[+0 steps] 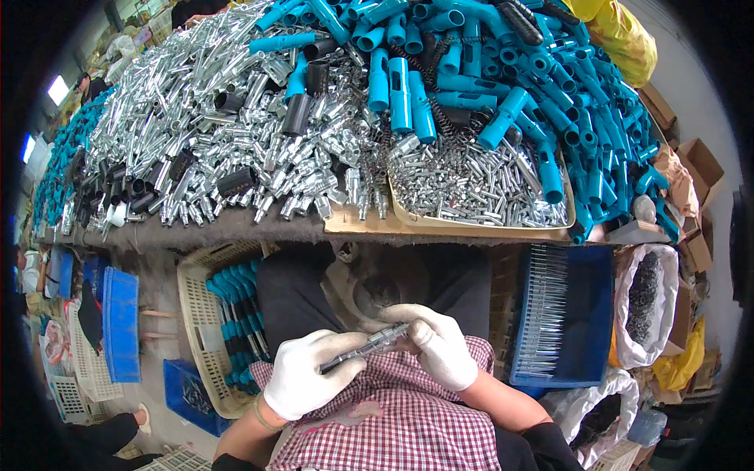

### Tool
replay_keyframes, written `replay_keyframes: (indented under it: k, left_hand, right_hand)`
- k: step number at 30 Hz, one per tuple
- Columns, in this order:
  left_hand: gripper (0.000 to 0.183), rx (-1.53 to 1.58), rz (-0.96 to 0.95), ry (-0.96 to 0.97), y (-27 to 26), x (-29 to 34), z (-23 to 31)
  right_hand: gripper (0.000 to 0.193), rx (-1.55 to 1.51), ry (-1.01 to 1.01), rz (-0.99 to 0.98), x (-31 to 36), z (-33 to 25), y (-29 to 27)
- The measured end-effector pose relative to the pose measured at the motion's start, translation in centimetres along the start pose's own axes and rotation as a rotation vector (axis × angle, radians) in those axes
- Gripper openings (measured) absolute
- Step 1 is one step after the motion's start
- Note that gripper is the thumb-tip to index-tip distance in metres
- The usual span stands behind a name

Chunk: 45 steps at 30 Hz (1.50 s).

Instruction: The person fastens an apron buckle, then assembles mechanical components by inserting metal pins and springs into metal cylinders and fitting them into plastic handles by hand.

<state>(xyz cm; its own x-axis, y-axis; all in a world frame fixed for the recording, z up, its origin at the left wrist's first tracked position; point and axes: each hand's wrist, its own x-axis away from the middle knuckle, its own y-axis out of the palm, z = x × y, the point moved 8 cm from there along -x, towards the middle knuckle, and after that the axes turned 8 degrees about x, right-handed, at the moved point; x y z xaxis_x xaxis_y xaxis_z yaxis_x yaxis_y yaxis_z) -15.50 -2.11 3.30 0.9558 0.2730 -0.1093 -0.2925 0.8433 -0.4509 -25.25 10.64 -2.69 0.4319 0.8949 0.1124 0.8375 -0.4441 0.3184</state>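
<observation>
Over my lap, both gloved hands hold a slim grey metal rod-like part (pixel 372 344), tilted with its right end higher. My left hand (pixel 305 378) closes round its lower left end, fingers and thumb pressed on it. My right hand (pixel 441 347) pinches the upper right end, whose tip is hidden by the fingers. Beyond my hands, along the table edge, a shallow tray (pixel 404 210) holds many small silver pins. A large heap of shiny metal fittings (pixel 259 149) lies left of the tray. Blue-green tubes (pixel 400 94) are piled behind and right of it.
Left of my knees, a cream crate (pixel 196 302) contains blue-green handled pieces. A blue bin (pixel 601 314) with rows of thin metal rods stands at the right, beside a white sack (pixel 675 275) of dark small parts. Another blue bin (pixel 184 392) sits low at left.
</observation>
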Motion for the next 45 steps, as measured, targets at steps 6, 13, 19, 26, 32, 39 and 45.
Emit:
replay_keyframes:
  k: [6, 13, 19, 26, 32, 39, 45]
  left_hand:
    - [0.025, -0.135, 0.042, 0.064, -0.1, 0.2, 0.5]
    - [0.024, -0.287, 0.007, 0.142, 0.2, 0.1, 1.3]
    - [0.023, -0.262, 0.013, 0.124, 0.0, 0.0, 1.1]
    - [0.024, -0.081, -0.009, -0.009, 0.0, -0.3, -1.0]
    - [0.024, -0.020, 0.055, -0.031, 0.0, 0.2, -1.2]
    - [0.023, -0.308, 0.081, 0.073, 0.2, 0.6, -0.4]
    - [0.022, -0.351, 0.073, 0.078, 0.8, 0.5, -0.3]
  right_hand:
    - [0.049, -0.193, 0.036, 0.064, -0.3, 1.3, -0.6]
    - [0.039, -0.319, 0.112, 0.246, 0.1, 2.7, -1.3]
    - [0.041, -0.338, 0.194, 0.225, 0.0, 3.9, -1.7]
    - [0.042, -0.122, 0.006, 0.324, -0.3, 3.0, -1.6]
    - [0.032, 0.006, -0.013, 0.332, -0.6, 3.5, -1.6]
    - [0.041, -0.471, 0.125, 0.282, -1.5, 4.9, -0.7]
    - [0.040, -0.414, 0.119, 0.348, -1.0, 6.0, -1.3]
